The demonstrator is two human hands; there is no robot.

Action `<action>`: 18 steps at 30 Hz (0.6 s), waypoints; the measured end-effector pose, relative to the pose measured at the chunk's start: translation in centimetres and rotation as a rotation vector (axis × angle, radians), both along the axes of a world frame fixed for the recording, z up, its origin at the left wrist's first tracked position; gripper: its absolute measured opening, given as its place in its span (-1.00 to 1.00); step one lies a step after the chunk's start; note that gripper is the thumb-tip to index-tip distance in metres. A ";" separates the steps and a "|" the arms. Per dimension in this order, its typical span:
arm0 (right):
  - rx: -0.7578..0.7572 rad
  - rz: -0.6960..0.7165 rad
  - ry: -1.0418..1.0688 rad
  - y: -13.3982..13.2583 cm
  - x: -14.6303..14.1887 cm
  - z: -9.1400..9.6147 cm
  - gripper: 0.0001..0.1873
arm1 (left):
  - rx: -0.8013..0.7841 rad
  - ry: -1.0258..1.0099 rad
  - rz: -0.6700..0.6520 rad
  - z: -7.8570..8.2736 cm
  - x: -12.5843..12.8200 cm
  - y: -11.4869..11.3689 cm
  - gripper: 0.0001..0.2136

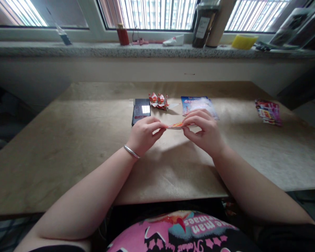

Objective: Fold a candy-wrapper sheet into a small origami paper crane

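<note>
A narrow strip of red, orange and white printed paper (175,125) is stretched between my two hands above the table. My left hand (146,132), with a silver bangle at the wrist, pinches one end between thumb and fingers. The other end is gripped by my right hand (204,130), whose fingers cover part of it. Just beyond my left hand lies a dark phone (141,110) with a lit screen. Beside the phone sit several small folded red-and-white paper pieces (159,100). Behind my right hand is a blue printed packet or sheet (196,104), partly covered by the fingers.
Purple and pink printed packets (268,112) lie at the table's right. The wooden table (76,147) meets a wall below a stone windowsill (94,51). On the sill stand a red bottle (123,35), a dark jar (203,28) and a yellow object (244,42).
</note>
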State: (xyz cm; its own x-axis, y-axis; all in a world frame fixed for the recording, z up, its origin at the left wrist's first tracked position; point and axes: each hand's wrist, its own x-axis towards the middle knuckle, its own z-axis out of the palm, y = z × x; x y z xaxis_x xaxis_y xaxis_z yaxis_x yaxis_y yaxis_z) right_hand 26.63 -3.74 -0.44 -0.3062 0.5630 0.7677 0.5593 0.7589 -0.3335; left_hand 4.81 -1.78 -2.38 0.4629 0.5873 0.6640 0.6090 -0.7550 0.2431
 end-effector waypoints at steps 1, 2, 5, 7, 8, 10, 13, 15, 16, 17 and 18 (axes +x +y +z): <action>0.006 -0.007 0.004 0.0 0.0 0.0 -0.89 | -0.012 -0.004 0.021 -0.1 -0.2 0.2 -0.85; 0.012 -0.008 0.005 0.0 0.1 0.1 -0.89 | -0.032 0.003 0.039 -0.1 -0.4 0.3 -0.84; 0.026 0.016 0.002 0.0 0.0 0.1 -0.88 | -0.068 0.004 0.110 0.0 -0.6 0.3 -0.83; 0.032 0.023 0.009 0.0 -0.1 0.1 -0.88 | -0.080 0.001 0.154 0.3 -0.7 0.1 -0.83; 0.034 0.020 0.014 0.1 -0.1 0.1 -0.88 | -0.081 0.001 0.172 0.5 -0.7 -0.1 -0.84; 0.043 0.008 0.023 0.1 0.0 0.1 -0.88 | -0.085 -0.014 0.200 0.7 -0.7 -0.3 -0.85; 0.061 0.000 0.013 0.3 0.2 0.1 -0.89 | -0.176 -0.119 0.178 0.6 -0.6 -0.3 -0.86; 0.068 -0.003 0.001 0.4 0.4 0.1 -0.90 | -0.299 -0.261 0.093 0.4 -0.4 -0.2 -0.83; 0.070 0.000 -0.005 0.5 0.4 0.1 -0.90 | -0.359 -0.327 0.027 0.3 -0.3 -0.1 -0.83; 0.073 0.005 -0.007 0.5 0.5 0.0 -0.90 | -0.398 -0.395 -0.020 0.1 -0.3 0.0 -0.83; 0.077 0.012 -0.006 0.6 0.6 0.0 -0.90 | -0.433 -0.448 -0.060 0.1 -0.2 0.0 -0.82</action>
State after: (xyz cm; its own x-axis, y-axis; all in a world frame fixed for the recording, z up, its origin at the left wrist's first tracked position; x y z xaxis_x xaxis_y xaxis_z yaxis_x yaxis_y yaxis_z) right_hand 27.22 -3.17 -0.44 -0.3175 0.4984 0.8067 0.5521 0.7888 -0.2700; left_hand 4.64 -1.75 -2.32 0.2353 0.8280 0.5089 0.3370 -0.5606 0.7564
